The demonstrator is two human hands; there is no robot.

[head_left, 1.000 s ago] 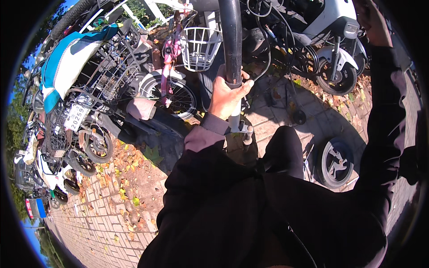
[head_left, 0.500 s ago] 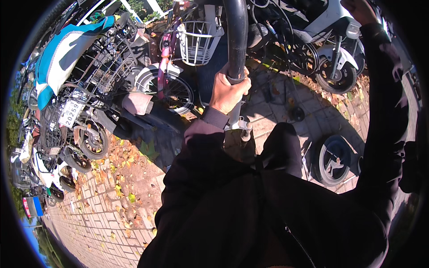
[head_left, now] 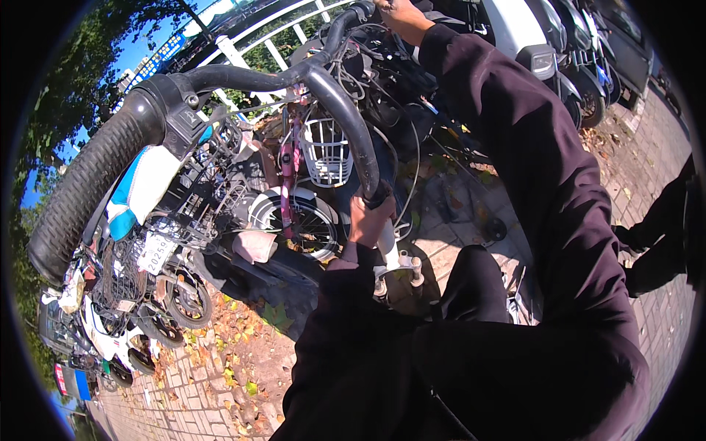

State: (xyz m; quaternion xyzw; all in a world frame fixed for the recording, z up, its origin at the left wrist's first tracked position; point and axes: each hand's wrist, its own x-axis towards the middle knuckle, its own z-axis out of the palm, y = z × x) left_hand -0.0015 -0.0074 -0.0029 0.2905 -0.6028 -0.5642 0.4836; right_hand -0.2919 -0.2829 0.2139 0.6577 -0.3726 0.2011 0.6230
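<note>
A black bicycle handlebar (head_left: 243, 76) with a ribbed left grip (head_left: 95, 187) spans the upper left. Its curved black stem (head_left: 348, 121) comes down to a white tube (head_left: 387, 248) with a fork crown (head_left: 398, 270) below. My left hand (head_left: 370, 219) is wrapped round the stem's lower end, where it meets the white tube. At the top edge, my right hand (head_left: 403, 19) has its fingers curled at the handlebar's right end; the frame partly cuts it off. Loose cables (head_left: 416, 165) hang beside the stem.
Parked bikes and scooters line the left, one with a white and blue cover (head_left: 151, 180). A pink bicycle with a white basket (head_left: 327, 151) stands ahead, before a white fence (head_left: 234, 57). A white scooter (head_left: 515, 33) stands at right. Leaves litter the brick paving (head_left: 191, 382).
The handlebar has swung round, its left grip now in view at the left. My right hand has come from the far right to its right end. My left hand keeps hold, slightly lower.
</note>
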